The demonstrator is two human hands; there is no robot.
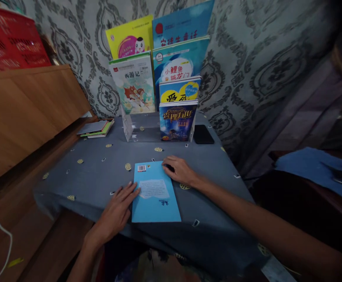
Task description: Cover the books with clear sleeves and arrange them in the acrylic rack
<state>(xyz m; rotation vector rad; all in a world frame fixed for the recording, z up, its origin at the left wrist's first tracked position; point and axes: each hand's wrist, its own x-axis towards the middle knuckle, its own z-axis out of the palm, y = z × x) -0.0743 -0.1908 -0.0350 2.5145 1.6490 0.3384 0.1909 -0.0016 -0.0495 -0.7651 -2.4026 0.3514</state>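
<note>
While your left hand (114, 213) lay at the left edge of the light blue book (156, 211), its fingers were extended, only slightly apart, tips on the cover. Your right hand (182, 171) was at the book's upper right corner, fingers curled; I could not tell whether they pinched the corner or just touched it. The book lay flat on the worktop (93, 182), lower centre of the frame, back cover up, barcode near its upper left corner. Behind it, upper centre, a clear stand (143, 135) held upright books, including a yellow book (114, 39) at the back left and a dark blue book (173, 124) at the front right. A black phone (203, 134) lay just beside the stand's right end. Centre left had a small book stack (96, 128) near a wooden panel (32, 117); upper left, a red basket (12, 39). Blue cloth (312, 166) showed at right.
</note>
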